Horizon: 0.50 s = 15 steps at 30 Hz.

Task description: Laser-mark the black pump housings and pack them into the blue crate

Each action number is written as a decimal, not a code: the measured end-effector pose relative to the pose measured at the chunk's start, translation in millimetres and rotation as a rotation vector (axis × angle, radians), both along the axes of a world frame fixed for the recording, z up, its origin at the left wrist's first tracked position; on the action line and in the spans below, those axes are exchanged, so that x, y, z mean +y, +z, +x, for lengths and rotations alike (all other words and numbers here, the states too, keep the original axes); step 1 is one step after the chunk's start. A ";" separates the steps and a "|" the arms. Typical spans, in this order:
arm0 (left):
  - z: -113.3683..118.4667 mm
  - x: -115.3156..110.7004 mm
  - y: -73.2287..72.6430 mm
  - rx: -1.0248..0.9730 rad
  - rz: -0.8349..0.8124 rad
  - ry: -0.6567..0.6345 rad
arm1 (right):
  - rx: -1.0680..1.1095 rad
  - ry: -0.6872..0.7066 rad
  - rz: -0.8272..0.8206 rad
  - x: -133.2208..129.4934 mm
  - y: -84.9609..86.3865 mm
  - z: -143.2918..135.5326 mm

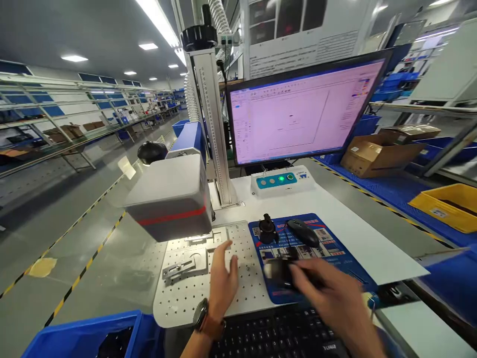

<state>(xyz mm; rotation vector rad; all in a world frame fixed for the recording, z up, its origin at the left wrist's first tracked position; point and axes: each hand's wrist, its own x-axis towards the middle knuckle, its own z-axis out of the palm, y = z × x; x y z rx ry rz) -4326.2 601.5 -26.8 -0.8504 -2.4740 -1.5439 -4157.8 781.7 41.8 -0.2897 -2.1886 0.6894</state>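
My left hand (223, 278), with a watch on its wrist, hovers over the perforated metal plate (242, 286). Its thumb and fingers are apart and nothing is in them. Just beyond the fingertips sits a metal fixture (196, 261) under the grey machine head (171, 196). Over the blue mouse pad (316, 219), my right hand (331, 293) grips a black rounded part (279, 272), smeared by motion. Another black part (267, 229) stands upright on the pad, beside a black computer mouse (303, 232).
A black keyboard (276, 330) lies along the front edge. A monitor (298, 114) and a white control box with buttons (281, 181) stand behind. The machine's column (212, 124) rises at centre. A blue bin (89, 338) with black parts sits at lower left.
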 end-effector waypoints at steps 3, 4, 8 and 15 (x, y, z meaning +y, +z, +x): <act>-2.5 -50.6 -5.1 0.081 0.000 0.040 | -0.019 0.190 0.052 -46.7 -10.2 -71.3; -4.9 -63.3 -7.7 0.104 -0.016 0.019 | -0.049 0.206 0.063 -61.3 -14.8 -89.4; -14.9 -87.5 -17.5 0.174 -0.106 -0.118 | -0.203 0.265 -0.004 -95.5 -25.9 -126.0; -24.5 -64.4 -12.8 0.170 -0.220 -0.110 | -0.074 0.262 -0.160 -90.5 -40.6 -88.5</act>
